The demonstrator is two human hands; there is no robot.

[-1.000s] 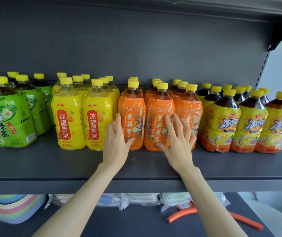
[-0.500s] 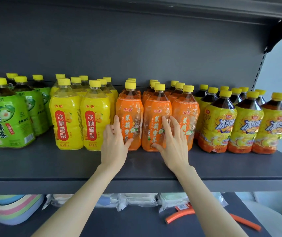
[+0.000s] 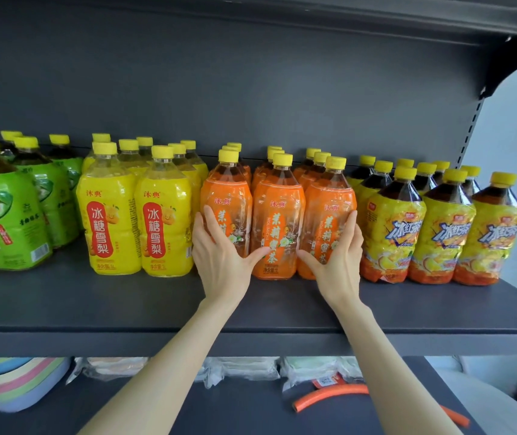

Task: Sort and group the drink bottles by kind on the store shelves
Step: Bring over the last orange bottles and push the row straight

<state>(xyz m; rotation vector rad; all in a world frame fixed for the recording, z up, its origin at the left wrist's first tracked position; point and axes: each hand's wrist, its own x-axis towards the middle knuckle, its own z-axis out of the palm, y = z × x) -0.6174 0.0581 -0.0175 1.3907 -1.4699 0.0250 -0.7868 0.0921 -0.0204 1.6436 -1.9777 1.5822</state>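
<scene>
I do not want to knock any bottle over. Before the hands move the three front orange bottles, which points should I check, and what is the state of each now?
1. Left hand presses the outer side of the left orange bottle: ok.
2. Right hand presses the outer side of the right orange bottle: ok.
3. Middle orange bottle upright, enclosed between the two: ok.
4. Rear orange rows all the same kind: cannot tell, mostly hidden.
5. Gap to the yellow bottles and the iced tea bottles: cannot tell, fingers cover it.
6. Bare shelf in front: ok.
</scene>
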